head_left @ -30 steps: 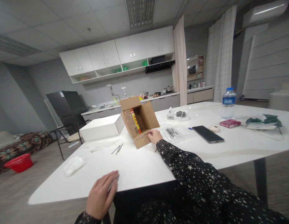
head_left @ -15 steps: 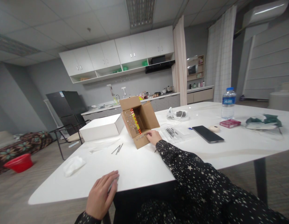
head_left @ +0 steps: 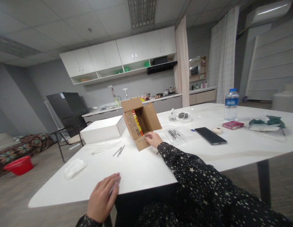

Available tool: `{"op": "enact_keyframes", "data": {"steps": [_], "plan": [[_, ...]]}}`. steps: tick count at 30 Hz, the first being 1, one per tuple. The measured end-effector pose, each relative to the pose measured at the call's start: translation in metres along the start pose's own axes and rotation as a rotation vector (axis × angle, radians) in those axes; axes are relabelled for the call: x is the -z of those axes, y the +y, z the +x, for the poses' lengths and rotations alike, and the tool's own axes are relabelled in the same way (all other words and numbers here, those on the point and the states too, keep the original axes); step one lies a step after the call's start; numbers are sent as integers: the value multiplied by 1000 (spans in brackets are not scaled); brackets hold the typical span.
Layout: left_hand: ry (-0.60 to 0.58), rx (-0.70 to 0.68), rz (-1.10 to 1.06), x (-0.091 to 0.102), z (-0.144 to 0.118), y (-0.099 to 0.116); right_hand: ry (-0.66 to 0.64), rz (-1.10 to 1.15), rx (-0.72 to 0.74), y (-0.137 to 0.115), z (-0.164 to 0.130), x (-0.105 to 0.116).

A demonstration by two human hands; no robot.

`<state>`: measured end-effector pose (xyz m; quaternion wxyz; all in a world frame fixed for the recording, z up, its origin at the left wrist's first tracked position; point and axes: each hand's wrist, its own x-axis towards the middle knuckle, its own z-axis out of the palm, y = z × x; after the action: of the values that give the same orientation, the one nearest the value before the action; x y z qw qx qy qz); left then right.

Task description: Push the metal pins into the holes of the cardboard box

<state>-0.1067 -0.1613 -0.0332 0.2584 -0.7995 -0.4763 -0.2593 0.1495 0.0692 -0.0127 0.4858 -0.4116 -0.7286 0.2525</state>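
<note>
An open cardboard box [head_left: 146, 115] leans on the table with its flaps spread. Small shiny studs [head_left: 130, 121] dot one flap, and more lie on the lower flap [head_left: 141, 145]. My right hand [head_left: 154, 139] is at that lower flap, fingertips pinched together against the studs; anything between them is too small to name. On the near table edge rests my left hand [head_left: 102, 196], its fingers curled with the thumb under them. A greyish item shows between thumb and fingers, mostly hidden. Thin metal rods [head_left: 119, 151] lie between the two hands, left of the box.
A white box [head_left: 102, 129] stands left of the cardboard one, with a crumpled tissue [head_left: 74, 167] nearer. To the right lie a plastic bag of dark pieces [head_left: 175, 135], a phone [head_left: 210, 135], a red packet [head_left: 232, 125] and a water bottle [head_left: 231, 105].
My right hand has shifted slightly left along the lower flap, over the studs. The left hand and the box have stayed in place.
</note>
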Motion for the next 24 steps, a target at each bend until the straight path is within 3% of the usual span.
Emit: {"op": "enact_keyframes", "data": {"steps": [6, 16, 24], "plan": [[-11, -9, 11, -2, 0, -1, -98, 244, -97, -6, 1, -2], [-6, -5, 3, 0, -1, 0, 51, 223, 25, -4, 1, -5], [-4, 0, -8, -1, 0, -1, 47, 341, -8, -3, 4, -8]]}}
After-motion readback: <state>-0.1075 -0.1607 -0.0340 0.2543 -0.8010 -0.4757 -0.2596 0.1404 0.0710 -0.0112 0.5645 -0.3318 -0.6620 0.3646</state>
